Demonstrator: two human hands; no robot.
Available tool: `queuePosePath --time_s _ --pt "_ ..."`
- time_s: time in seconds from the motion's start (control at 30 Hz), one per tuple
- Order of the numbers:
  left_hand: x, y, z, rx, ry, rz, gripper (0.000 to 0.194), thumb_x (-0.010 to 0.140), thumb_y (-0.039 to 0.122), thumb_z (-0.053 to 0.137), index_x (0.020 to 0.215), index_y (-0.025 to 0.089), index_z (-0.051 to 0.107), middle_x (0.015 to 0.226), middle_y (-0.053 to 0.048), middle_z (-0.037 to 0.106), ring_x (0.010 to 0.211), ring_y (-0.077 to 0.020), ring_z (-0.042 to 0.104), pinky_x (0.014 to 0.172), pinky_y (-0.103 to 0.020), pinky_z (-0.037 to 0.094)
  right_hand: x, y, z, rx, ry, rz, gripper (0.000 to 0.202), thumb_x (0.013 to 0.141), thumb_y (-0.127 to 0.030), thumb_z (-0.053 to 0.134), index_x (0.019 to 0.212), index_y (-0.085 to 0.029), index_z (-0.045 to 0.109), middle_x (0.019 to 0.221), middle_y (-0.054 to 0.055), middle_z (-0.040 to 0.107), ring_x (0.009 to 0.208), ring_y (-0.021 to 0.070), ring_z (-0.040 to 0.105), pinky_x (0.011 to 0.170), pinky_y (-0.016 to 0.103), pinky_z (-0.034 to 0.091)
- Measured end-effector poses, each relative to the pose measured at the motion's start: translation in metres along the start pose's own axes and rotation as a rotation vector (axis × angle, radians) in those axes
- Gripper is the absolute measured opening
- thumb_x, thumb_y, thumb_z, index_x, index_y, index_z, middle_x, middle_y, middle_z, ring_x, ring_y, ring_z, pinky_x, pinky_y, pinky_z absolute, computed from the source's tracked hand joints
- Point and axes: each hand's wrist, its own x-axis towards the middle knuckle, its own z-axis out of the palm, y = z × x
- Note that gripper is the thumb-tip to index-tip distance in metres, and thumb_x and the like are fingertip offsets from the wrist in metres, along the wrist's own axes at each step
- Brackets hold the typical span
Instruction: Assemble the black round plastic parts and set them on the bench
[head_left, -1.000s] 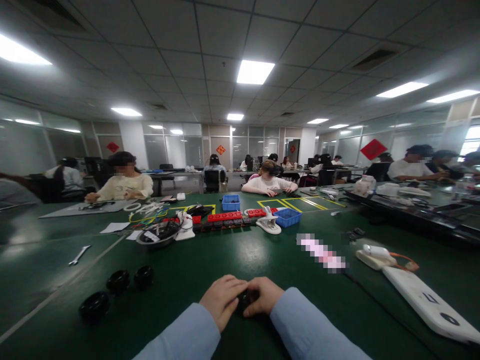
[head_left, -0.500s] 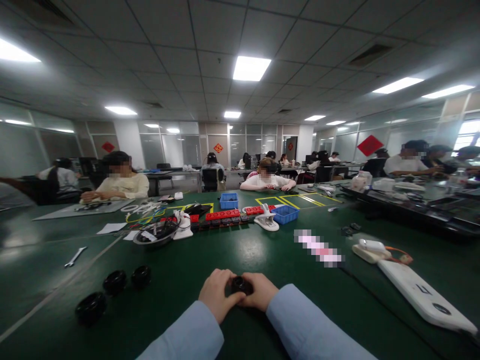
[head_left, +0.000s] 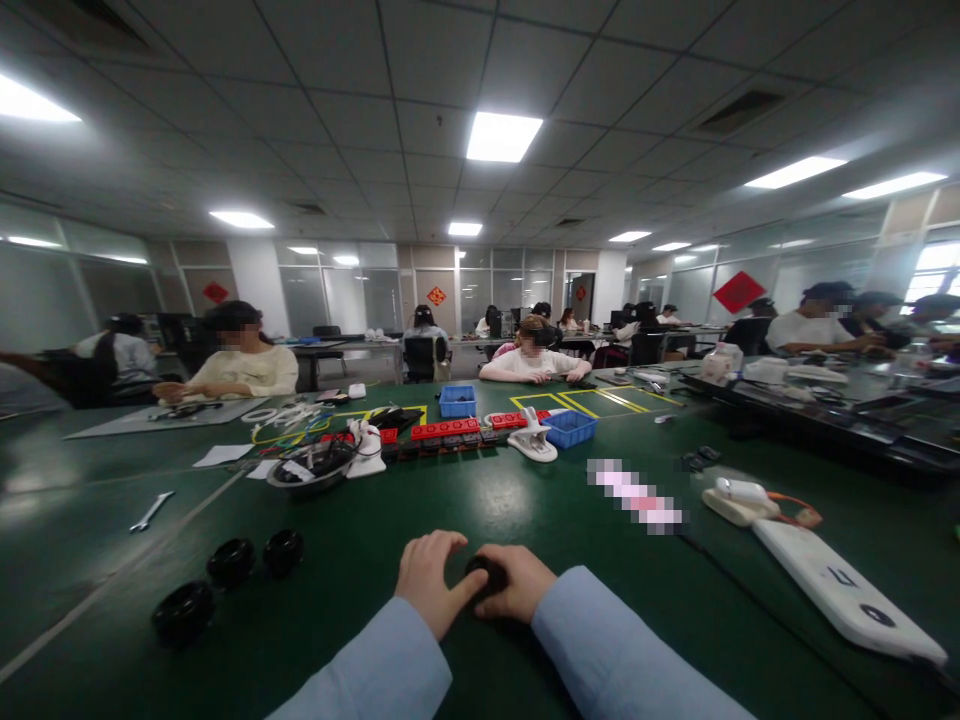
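My right hand (head_left: 517, 582) is closed round a small dark round part (head_left: 487, 572) low over the green table, and the fingers hide much of it. Opposite, my left hand (head_left: 435, 580) has its fingers lifted off and spread in a curve. Its thumb tip reaches the near side of the dark part; whether it touches, I cannot tell. Off to the left lie three glossy black ring-shaped parts: a larger one (head_left: 183, 612) nearest me, then another (head_left: 231, 563) and a third (head_left: 283, 552) farther back.
A wrench (head_left: 151, 511) lies at the left. Ahead are a metal bowl (head_left: 300, 484) of cables, red power strips (head_left: 445, 430), a white clamp (head_left: 534, 440) and a blue bin (head_left: 571, 428). At right lies a long white device (head_left: 840, 590) with a cable. Co-workers sit beyond.
My left fingers have come away from the dark part and opened. The part has tipped and shifted slightly right in my right hand, its top hole no longer facing me.
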Motion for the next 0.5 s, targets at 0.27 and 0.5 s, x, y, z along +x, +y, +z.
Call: queuePosePath --time_s 0.27,0.5 --pt "-0.006 -0.007 -0.002 -0.153 -0.065 0.524 0.038 0.074 0.027 0.047 0.112 0.022 0.054 0.108 -0.006 0.059 0.104 -0.0255 0.046 0.088 -0.043 0.036 0.001 0.006 -0.005 0.047 -0.132 -0.011 0.05 0.046 -0.023 0.076 0.094 -0.018 0.061 0.069 -0.003 0.057 0.059 0.011 0.05 0.053 0.02 0.038" --pt "-0.004 -0.007 -0.008 -0.045 -0.081 0.61 0.043 0.073 0.017 0.046 0.115 0.024 0.052 0.111 -0.003 0.06 0.105 -0.0246 0.048 0.088 -0.044 0.037 0.001 0.011 -0.005 0.063 -0.164 -0.007 0.033 0.05 -0.019 0.072 0.082 -0.017 0.062 0.062 -0.006 0.053 0.057 0.0092 0.049 0.051 0.018 0.037"
